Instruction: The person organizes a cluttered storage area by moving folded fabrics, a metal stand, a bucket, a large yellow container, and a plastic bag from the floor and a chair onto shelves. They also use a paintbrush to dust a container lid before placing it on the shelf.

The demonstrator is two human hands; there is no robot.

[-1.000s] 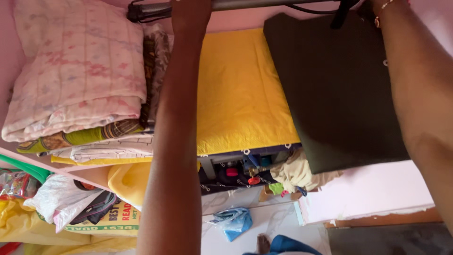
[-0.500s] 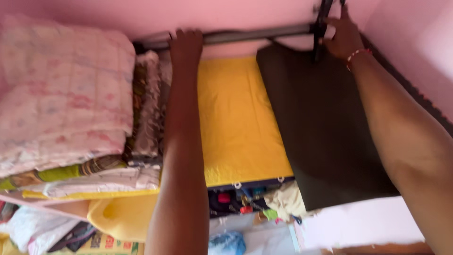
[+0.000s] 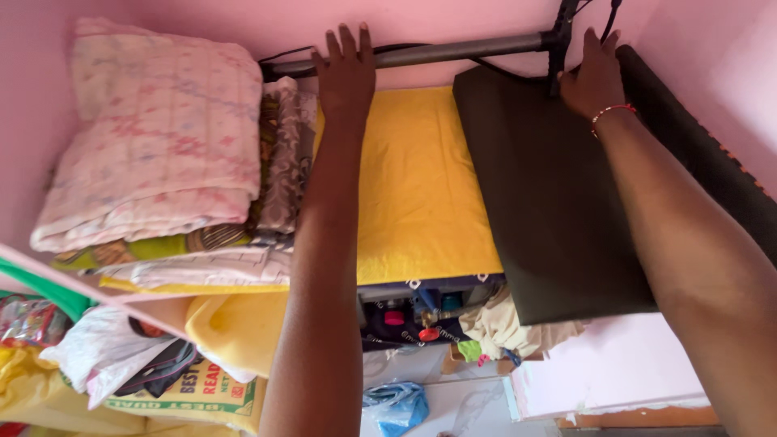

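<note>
The left hand (image 3: 346, 69) lies flat and open on the grey metal bar (image 3: 453, 53) above the yellow sheet (image 3: 417, 186), while the right hand (image 3: 593, 77) curls closed around the bar's dark upright (image 3: 560, 36), steadying the dark green mat (image 3: 550, 194) just beside it.

A smooth grey metal bar (image 3: 453, 53) has a dull sheen. The flat dark olive mat (image 3: 550, 202) looks matt. The folded pink quilted cloth blanket (image 3: 162, 137) looks soft.

A bed-like surface under a yellow sheet (image 3: 421, 194) filled the middle of the frame. On its left side, toward the upper left, lay a stack of folded quilts (image 3: 162, 146), a pale pink flowered one on top. A dark mat (image 3: 550, 210) lay spread over the sheet's right part, its near end overhanging the edge.
</note>
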